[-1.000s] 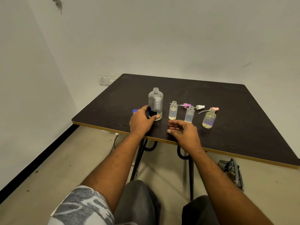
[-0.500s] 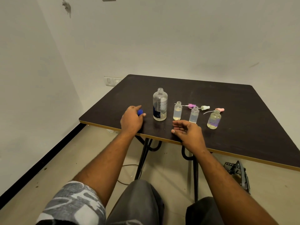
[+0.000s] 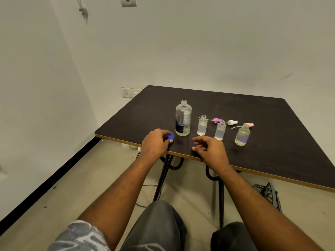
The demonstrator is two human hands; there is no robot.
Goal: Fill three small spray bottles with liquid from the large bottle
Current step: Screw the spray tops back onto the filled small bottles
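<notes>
We sit in a bare room with pale plaster walls and a dusty floor, facing a dark, matte table (image 3: 235,109) with a thin yellowish edge. Near its front edge stands the large bottle (image 3: 183,118), a clear round cylinder with a printed label, upright, its long axis vertical and its open threaded neck pointing up; a little liquid shows at its base. To its right three small bottles stand upright in a loose row, all uncapped: the first small bottle (image 3: 202,125), the second small bottle (image 3: 220,130) and the third, rounder small bottle (image 3: 242,135) with a purple tint. Behind them three spray tops lie on their sides, thin tubes pointing left: a purple one (image 3: 216,120), a white one (image 3: 232,122) and a pink one (image 3: 248,125).

Our left hand (image 3: 156,143) rests at the table's front edge, just left of the large bottle, its fingers pinching a small blue cap (image 3: 170,136). Our right hand (image 3: 210,149) lies on the table in front of the small bottles, fingers loosely curled and holding nothing.
</notes>
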